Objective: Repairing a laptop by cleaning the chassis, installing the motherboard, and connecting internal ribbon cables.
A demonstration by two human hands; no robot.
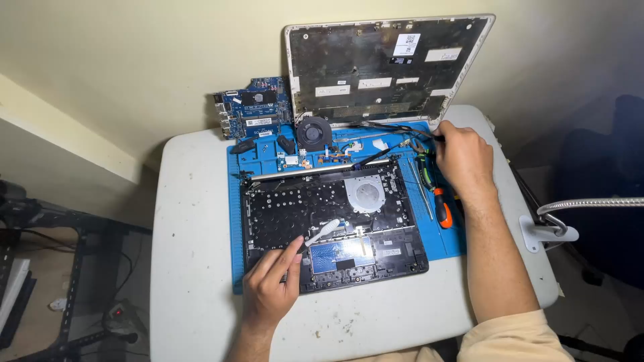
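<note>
White table [194, 221]: blue work mat [236, 221] on top, lamp base [547, 232] at right edge.

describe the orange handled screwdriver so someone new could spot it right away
Start at the blue mat on the white table, then go to the strip right of the black laptop base. The screwdriver lies there, just below the right hand. Its orange handle stands out from the thin metal tools beside it.
</note>
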